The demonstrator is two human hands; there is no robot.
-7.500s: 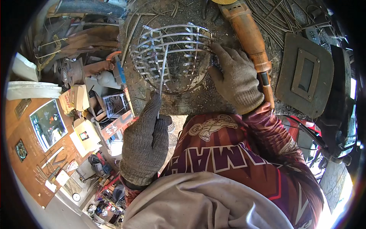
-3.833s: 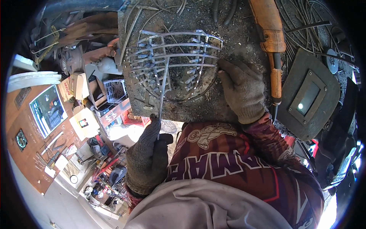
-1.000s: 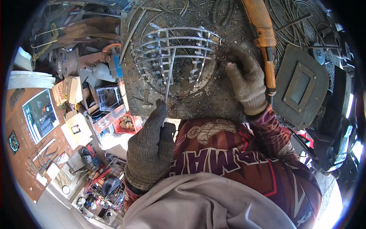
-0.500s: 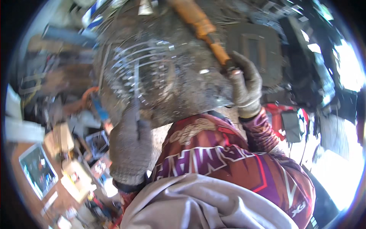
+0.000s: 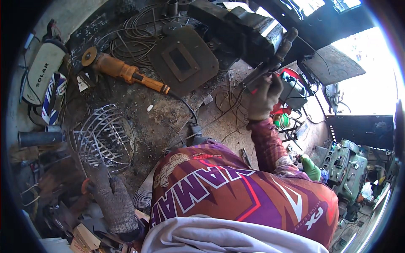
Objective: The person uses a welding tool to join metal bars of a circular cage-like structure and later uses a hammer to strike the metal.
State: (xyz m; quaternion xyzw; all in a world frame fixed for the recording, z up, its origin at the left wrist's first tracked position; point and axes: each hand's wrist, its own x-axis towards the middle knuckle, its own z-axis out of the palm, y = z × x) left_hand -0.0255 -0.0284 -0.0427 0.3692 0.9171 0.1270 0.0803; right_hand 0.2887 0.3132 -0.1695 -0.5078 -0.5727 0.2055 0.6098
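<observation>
My left hand (image 5: 114, 204), in a grey knitted glove, is at the near rim of a rounded cage of bent metal rods (image 5: 105, 139). Its fingers look curled there, but what they grip is lost against the bars. At the upper right my gloved right hand (image 5: 265, 99) has closed on the lower part of a dark, long-handled, clamp-like tool (image 5: 276, 57). An orange angle grinder (image 5: 122, 69) with a tan disc lies on the dirty worktop (image 5: 158, 120), apart from both hands, its cord trailing toward me.
A dark welding shield (image 5: 183, 61) lies beyond the grinder, near coiled wire (image 5: 130, 38). A black metal body (image 5: 236, 31) stands at the back. Pipes (image 5: 40, 138) and cardboard pieces (image 5: 84, 238) crowd the left. A green machine (image 5: 346, 164) stands right, with loose cables in between.
My right hand has let go of the grinder, which now rests on the worktop, and has moved right to the dark tool. The view has turned right; my left hand stays by the cage.
</observation>
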